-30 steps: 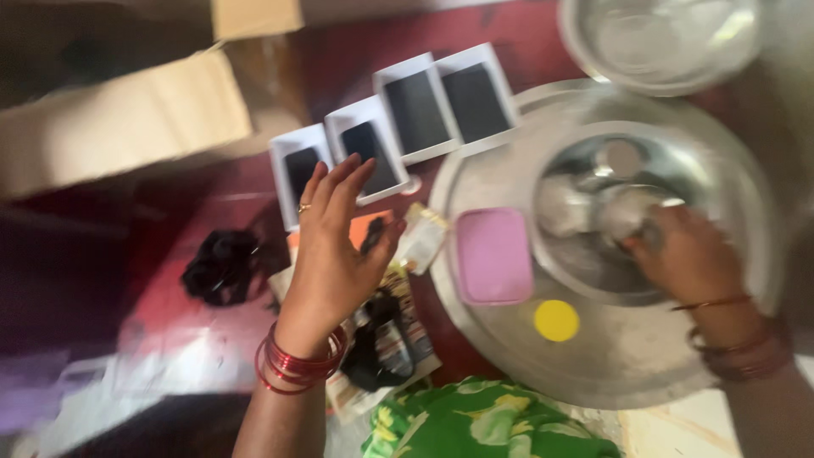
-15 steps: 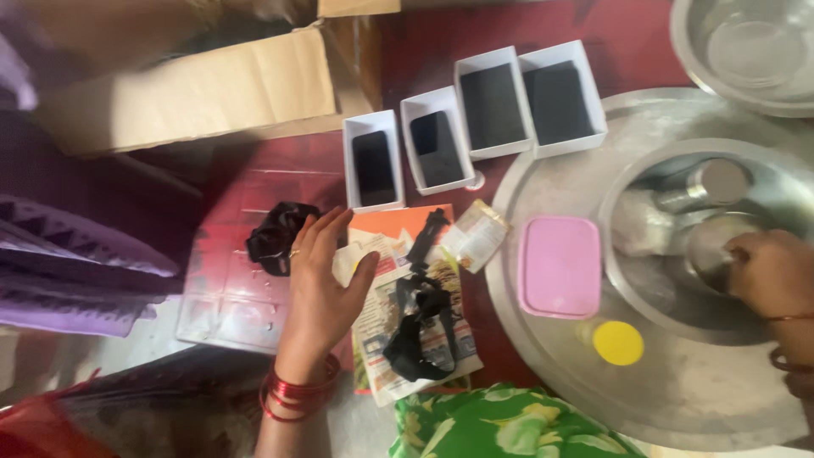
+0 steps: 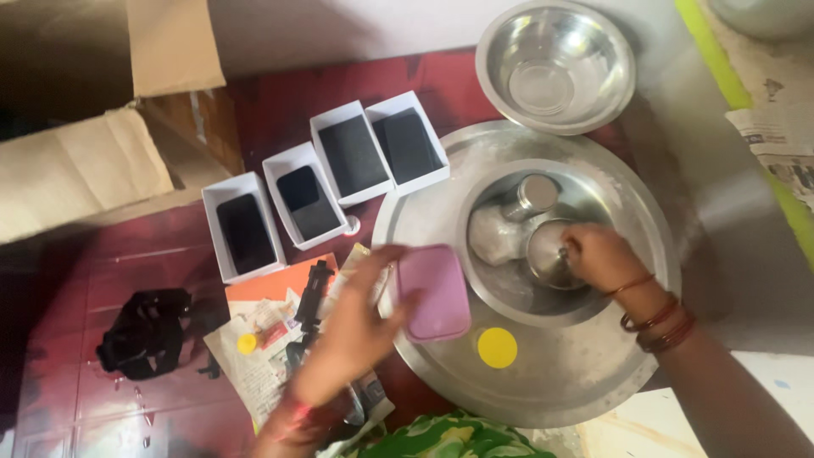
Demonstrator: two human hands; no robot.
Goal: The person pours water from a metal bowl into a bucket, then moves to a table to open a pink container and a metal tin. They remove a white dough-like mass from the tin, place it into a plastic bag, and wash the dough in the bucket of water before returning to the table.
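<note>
My left hand (image 3: 356,326) reaches right and grips the near-left edge of a flat pink plastic box (image 3: 434,293) that lies on a large round steel tray (image 3: 610,373). My right hand (image 3: 600,256) rests inside a steel bowl (image 3: 509,297) on that tray, fingers closed on a small round steel container (image 3: 547,253). Beside it in the bowl are a second small steel cup (image 3: 534,193) and a clear plastic packet (image 3: 493,237). A yellow round lid (image 3: 497,347) lies on the tray near the pink box.
An empty steel bowl (image 3: 555,64) stands beyond the tray. Several white open boxes with black inserts (image 3: 352,157) line the red floor at left. Papers (image 3: 254,365), a black strap bundle (image 3: 144,332), a cardboard box (image 3: 93,161) and newspaper (image 3: 780,127) lie around.
My left hand has moved right from the papers to the pink box and taken hold of it. The camera view has shifted left, so the tray sits more central. My right hand stays in the bowl.
</note>
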